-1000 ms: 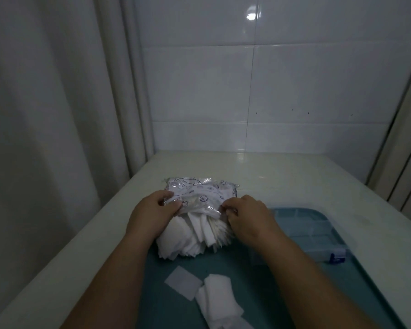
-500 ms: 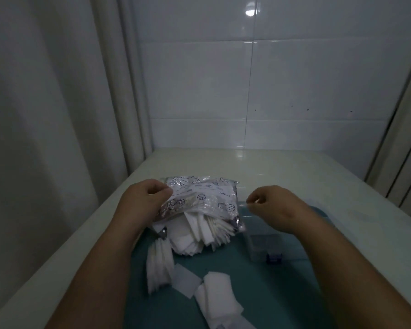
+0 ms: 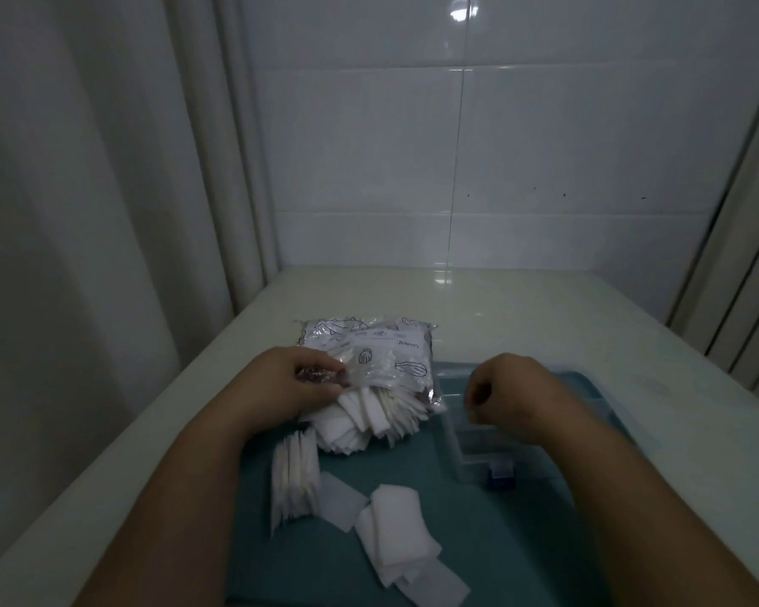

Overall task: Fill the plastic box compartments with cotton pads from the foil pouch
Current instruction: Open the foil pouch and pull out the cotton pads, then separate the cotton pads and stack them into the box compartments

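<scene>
The foil pouch (image 3: 369, 357) is lying at the far edge of the teal mat (image 3: 413, 554) with its open mouth facing us. We are pinching its near left corner with our left hand (image 3: 290, 383), thumb and fingers curled onto the crinkled film, probably to pin the pouch down while pads are being drawn out. Cotton pads (image 3: 369, 420) are spilling from that mouth in a loose fan, touching our left hand. A small stack of pads (image 3: 292, 475) is standing on edge just beside our left wrist, and a few loose pads (image 3: 395, 532) are lying flat nearer to us, as if they are being sorted into portions within easy reach. Our right hand (image 3: 509, 392) is hovering to the right of the pouch and clear of it, with its fingers curled in towards the thumb. The blur is keeping us from telling whether it is pinching anything. It is hanging over the clear plastic box (image 3: 465, 440), which is sitting on the mat just beside the pouch with its blue latch (image 3: 498, 475) facing us, placed so that pads travel only a short way. We are not making out any pads in its compartments, so we are judging the filling to be barely begun.
</scene>
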A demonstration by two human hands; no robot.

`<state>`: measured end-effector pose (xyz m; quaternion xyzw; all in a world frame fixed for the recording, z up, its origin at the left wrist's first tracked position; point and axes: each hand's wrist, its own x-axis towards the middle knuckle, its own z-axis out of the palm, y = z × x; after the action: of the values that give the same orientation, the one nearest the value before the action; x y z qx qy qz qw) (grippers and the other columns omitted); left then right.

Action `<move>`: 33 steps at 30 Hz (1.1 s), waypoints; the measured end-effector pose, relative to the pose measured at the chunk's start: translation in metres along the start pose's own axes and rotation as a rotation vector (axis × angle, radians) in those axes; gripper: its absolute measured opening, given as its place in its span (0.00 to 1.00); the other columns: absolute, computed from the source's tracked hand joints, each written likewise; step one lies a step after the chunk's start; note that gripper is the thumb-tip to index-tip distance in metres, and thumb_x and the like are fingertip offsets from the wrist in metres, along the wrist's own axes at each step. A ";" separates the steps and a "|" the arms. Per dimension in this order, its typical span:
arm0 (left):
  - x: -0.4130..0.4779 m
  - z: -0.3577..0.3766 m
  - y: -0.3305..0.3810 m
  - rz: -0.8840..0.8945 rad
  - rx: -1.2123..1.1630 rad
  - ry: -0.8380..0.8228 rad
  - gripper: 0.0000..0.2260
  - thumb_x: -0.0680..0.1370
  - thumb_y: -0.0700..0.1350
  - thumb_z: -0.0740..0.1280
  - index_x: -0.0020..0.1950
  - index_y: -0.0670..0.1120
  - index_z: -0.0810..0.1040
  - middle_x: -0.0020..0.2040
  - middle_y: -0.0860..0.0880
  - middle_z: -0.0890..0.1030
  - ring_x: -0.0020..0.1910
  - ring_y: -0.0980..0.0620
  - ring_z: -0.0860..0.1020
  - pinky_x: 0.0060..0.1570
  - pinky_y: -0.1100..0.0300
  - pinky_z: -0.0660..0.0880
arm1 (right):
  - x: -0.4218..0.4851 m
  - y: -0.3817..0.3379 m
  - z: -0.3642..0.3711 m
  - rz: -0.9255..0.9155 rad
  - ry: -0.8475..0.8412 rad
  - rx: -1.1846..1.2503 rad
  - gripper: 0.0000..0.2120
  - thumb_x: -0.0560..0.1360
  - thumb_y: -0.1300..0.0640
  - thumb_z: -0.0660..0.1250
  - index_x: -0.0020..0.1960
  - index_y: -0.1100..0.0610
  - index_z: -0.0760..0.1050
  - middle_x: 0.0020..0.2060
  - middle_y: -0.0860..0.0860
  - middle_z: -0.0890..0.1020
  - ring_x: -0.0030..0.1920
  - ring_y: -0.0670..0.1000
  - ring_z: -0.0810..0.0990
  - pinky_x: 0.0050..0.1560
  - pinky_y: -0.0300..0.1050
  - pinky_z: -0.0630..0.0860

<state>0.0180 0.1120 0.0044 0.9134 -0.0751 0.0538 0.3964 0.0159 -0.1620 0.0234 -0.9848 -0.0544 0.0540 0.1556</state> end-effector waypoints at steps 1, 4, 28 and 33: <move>0.000 0.000 0.000 -0.006 0.001 0.010 0.13 0.69 0.45 0.78 0.39 0.65 0.82 0.46 0.66 0.82 0.47 0.70 0.77 0.46 0.74 0.69 | -0.001 0.001 0.000 -0.022 0.024 0.005 0.07 0.72 0.59 0.72 0.48 0.50 0.82 0.47 0.48 0.81 0.49 0.48 0.79 0.50 0.40 0.75; -0.001 -0.001 0.002 -0.036 -0.056 0.078 0.10 0.68 0.48 0.78 0.44 0.61 0.83 0.50 0.58 0.82 0.51 0.63 0.78 0.45 0.70 0.70 | -0.005 -0.001 0.002 -0.139 0.156 0.105 0.08 0.71 0.55 0.73 0.50 0.49 0.80 0.45 0.43 0.79 0.42 0.42 0.76 0.43 0.36 0.72; -0.076 0.016 0.023 -0.320 0.451 0.083 0.26 0.73 0.56 0.68 0.68 0.51 0.65 0.58 0.47 0.78 0.55 0.47 0.77 0.43 0.59 0.69 | -0.036 -0.065 0.026 -0.498 -0.400 -0.138 0.26 0.67 0.47 0.76 0.64 0.44 0.74 0.58 0.43 0.79 0.53 0.46 0.76 0.59 0.46 0.74; -0.073 0.008 0.026 -0.267 0.333 0.225 0.20 0.71 0.51 0.69 0.62 0.52 0.70 0.47 0.48 0.78 0.47 0.47 0.77 0.40 0.58 0.69 | -0.038 -0.064 0.027 -0.513 -0.404 -0.242 0.23 0.70 0.48 0.73 0.64 0.47 0.74 0.59 0.47 0.78 0.56 0.50 0.76 0.52 0.41 0.69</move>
<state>-0.0581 0.0957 0.0058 0.9562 0.1012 0.1141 0.2499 -0.0306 -0.0981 0.0213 -0.9198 -0.3359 0.2002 0.0325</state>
